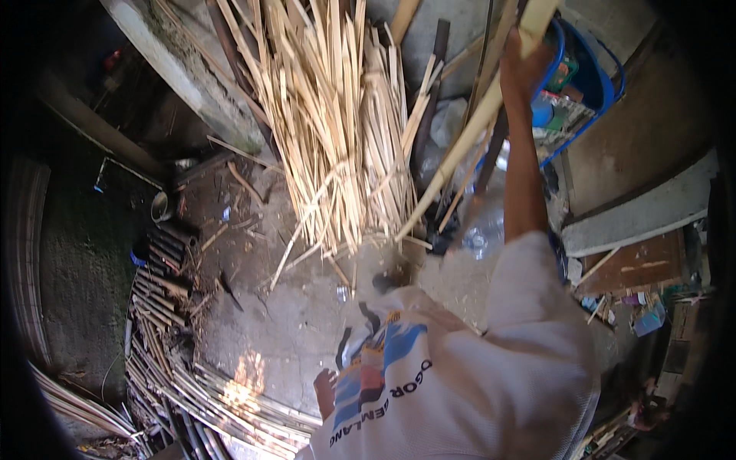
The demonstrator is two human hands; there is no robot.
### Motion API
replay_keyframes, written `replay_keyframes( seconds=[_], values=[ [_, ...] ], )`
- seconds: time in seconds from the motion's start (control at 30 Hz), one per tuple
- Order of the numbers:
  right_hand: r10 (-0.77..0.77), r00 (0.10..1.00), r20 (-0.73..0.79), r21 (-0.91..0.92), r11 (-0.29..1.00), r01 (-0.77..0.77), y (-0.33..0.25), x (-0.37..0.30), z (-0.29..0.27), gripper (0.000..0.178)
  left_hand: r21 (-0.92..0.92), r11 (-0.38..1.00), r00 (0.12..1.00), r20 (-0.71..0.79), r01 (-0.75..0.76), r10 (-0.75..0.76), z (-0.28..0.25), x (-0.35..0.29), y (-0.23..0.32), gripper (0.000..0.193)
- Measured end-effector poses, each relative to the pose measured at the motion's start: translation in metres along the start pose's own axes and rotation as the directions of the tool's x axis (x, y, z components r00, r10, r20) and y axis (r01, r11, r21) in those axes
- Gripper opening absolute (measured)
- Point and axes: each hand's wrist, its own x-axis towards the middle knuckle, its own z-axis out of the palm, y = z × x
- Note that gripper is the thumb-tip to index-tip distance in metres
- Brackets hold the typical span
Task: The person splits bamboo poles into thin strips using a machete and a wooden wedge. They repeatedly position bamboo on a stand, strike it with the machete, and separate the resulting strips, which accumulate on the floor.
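Right hand (524,61) gripping a pale bamboo pole (462,146) near its upper end.
The pole slants down and leftward from the grip, its lower end beside the foot of the upright bundle of split bamboo strips (330,138); a blue plastic basket (611,96) of mixed items lies just right of the hand. The left hand (325,389) is low beside the shirt, partly hidden, so its hold cannot be told; bamboo poles (291,418) lie lower left on the concrete floor (268,318).

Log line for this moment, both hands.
right hand: grip on pale pole | left hand: beside shirt, partly hidden | split strips: gathered left of pole
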Motion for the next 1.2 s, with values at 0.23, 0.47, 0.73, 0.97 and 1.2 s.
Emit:
replay_keyframes(
  seconds=[0.23, 0.47, 0.73, 0.97, 1.2],
  values=[
    [0.226, 0.972, 0.057, 0.029, 0.973, -0.228, -0.009, -0.005, -0.159, 0.034, 0.32, 0.882, 0.934, 0.206, -0.346, 0.291, 0.068, 0.03, 0.072, 0.048],
    [0.252, 0.968, -0.024, 0.071, 0.966, -0.249, -0.045, -0.018, -0.245, 0.034, 0.388, 0.789, 0.878, 0.268, -0.476, 0.398, 0.146, 0.137, 0.197, 0.046],
    [0.241, 0.965, -0.107, -0.301, 0.917, -0.263, -0.017, -0.026, -0.26, 0.036, 0.524, 0.622, 0.811, 0.427, -0.582, 0.399, 0.217, 0.203, 0.322, 0.045],
    [0.138, 0.978, -0.156, -0.418, 0.888, -0.192, 0.0, -0.006, -0.201, 0.028, 0.415, 0.111, 0.369, 0.615, -0.903, 0.697, 0.24, 0.233, 0.311, 0.033],
    [0.138, 0.982, -0.128, -0.434, 0.883, -0.181, -0.023, -0.019, -0.217, 0.035, 0.492, 0.328, 0.587, 0.601, -0.806, 0.542, 0.233, 0.242, 0.303, 0.03]
  ],
)
